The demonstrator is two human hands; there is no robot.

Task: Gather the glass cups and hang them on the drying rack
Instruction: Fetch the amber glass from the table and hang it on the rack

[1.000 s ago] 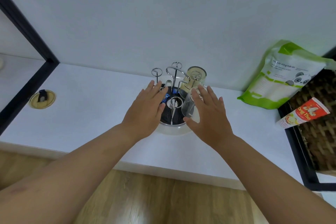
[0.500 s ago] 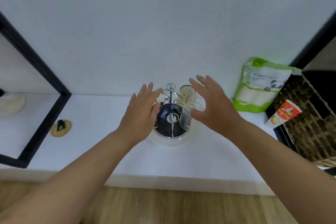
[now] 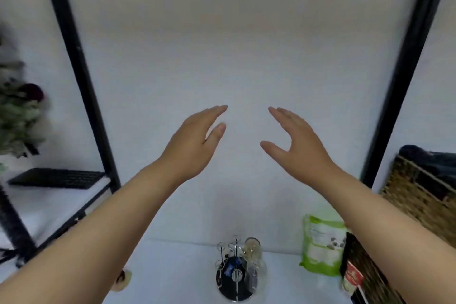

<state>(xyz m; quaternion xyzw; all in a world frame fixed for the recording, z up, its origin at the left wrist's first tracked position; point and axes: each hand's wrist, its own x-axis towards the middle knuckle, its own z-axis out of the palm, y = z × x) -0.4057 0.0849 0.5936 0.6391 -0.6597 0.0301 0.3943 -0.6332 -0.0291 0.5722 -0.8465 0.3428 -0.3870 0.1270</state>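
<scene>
A round wire drying rack [image 3: 235, 276] with a dark base stands on the white counter at the bottom middle. Two glass cups hang on its right side: a yellowish one [image 3: 252, 247] at the back and a clear one [image 3: 256, 273] in front. My left hand [image 3: 195, 143] and my right hand [image 3: 298, 145] are raised high in front of the white wall, well above the rack. Both are empty, fingers apart, palms facing each other.
A green and white pouch [image 3: 320, 247] stands right of the rack, beside a wicker basket [image 3: 419, 205] and a red tube [image 3: 352, 279]. Black shelf posts [image 3: 81, 76] frame the bay. A dark keyboard [image 3: 56, 177] and flowers [image 3: 17, 111] are at left.
Both hands have let go of the rack and the clear cup and risen high in front of the wall. The view has tilted up, so the rack sits at the bottom.
</scene>
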